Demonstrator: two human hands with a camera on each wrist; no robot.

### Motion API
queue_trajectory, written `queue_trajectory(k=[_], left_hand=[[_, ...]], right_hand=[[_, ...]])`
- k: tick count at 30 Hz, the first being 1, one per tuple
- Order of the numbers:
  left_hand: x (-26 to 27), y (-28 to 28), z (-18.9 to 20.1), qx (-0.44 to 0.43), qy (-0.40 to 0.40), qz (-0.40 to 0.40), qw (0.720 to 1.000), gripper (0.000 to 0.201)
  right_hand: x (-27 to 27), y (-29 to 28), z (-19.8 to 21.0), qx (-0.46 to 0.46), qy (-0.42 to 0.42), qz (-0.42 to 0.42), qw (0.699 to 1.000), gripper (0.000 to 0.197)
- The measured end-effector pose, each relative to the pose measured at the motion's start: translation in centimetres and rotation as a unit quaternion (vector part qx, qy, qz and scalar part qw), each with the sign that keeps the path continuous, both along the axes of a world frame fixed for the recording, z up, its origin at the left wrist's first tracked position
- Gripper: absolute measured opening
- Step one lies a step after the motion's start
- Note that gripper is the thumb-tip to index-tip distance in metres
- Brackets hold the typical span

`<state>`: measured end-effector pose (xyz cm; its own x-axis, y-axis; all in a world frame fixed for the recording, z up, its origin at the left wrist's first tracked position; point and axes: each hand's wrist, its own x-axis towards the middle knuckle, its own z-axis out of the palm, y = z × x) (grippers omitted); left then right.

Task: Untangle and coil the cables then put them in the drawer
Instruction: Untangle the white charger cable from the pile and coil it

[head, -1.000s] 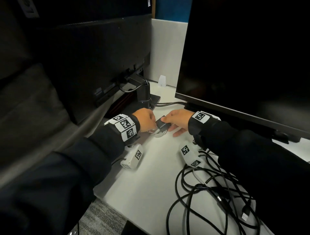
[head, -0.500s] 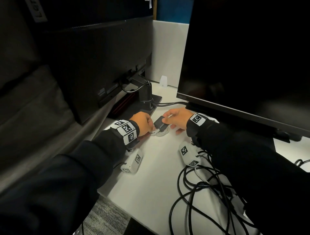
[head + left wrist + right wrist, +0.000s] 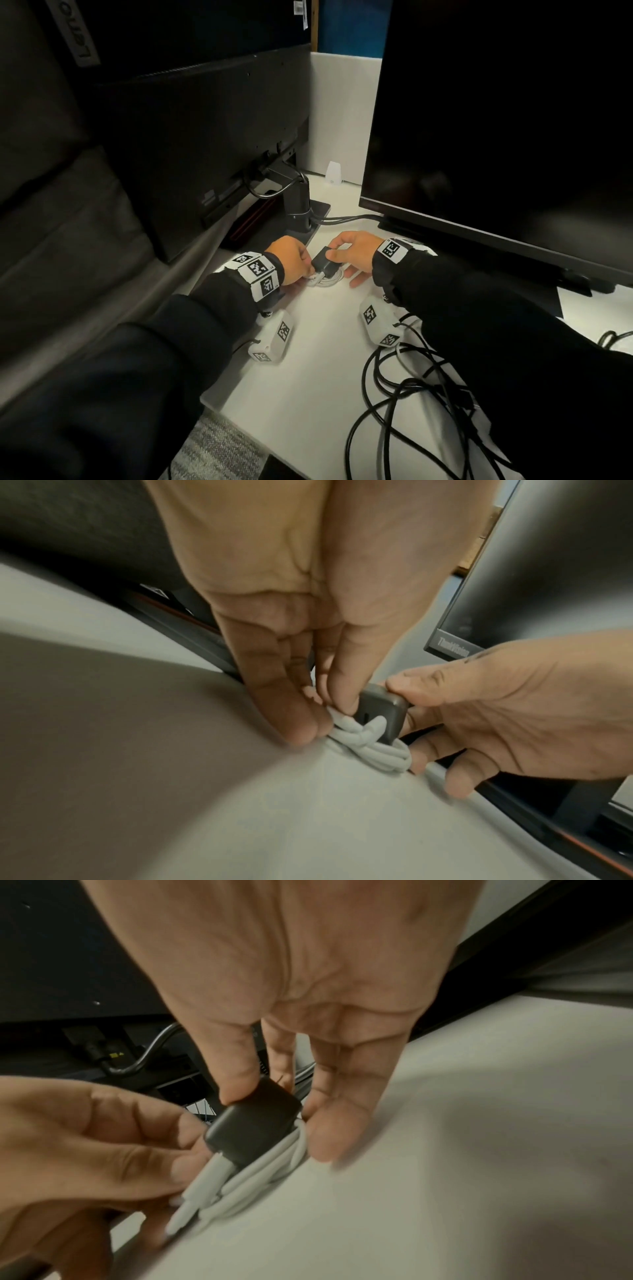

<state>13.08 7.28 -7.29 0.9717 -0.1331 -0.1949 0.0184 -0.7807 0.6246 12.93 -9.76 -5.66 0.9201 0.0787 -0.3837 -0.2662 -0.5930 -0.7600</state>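
Note:
A coiled white cable [image 3: 327, 281] [image 3: 373, 748] [image 3: 260, 1175] lies on the white desk [image 3: 308, 377] with a dark grey charger block [image 3: 325, 262] [image 3: 380, 712] [image 3: 253, 1126] on top of it. My right hand [image 3: 352, 251] [image 3: 274, 1096] pinches the block between thumb and fingers. My left hand [image 3: 291, 258] [image 3: 318, 712] pinches the cable's white plug end beside the block. A tangle of black cables [image 3: 421, 394] lies at the front right under my right arm.
Two dark monitors [image 3: 496, 120] stand behind, the left one's stand [image 3: 301, 205] just beyond my hands. A small white object [image 3: 334, 173] sits by the back partition. The desk's front edge [image 3: 219, 407] runs below my left arm.
Both hands stay together on the block and white coil; the right hand has lifted slightly with the block. The view has shifted a little.

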Motion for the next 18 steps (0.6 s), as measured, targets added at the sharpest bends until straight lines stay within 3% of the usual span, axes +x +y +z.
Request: queue_trajectory(k=[5,10,16,18], left_hand=[[0.5,0.2,0.2,0.006,-0.049,0.013,0.999,0.015],[0.3,0.6,0.6,0.086,-0.073,-0.006,0.994,0.011],[1.1,1.0,0.5,-0.015,-0.04,0.005,0.999,0.017],[1.1,1.1,0.9,-0.023,-0.057,0.016,0.998,0.017]], right_hand=[[0.0,1.0,-0.3,-0.01,-0.041,-0.042,0.998,0.035],[-0.3,1.5,-0.1,-0.027,-0.051,-0.036,0.998,0.04],[-0.5,1.0,0.5,-0.028,-0.026,-0.023,0.999,0.049],[-0.8,0.8,1.3,-0.073,-0.052,-0.005,0.996,0.052]])
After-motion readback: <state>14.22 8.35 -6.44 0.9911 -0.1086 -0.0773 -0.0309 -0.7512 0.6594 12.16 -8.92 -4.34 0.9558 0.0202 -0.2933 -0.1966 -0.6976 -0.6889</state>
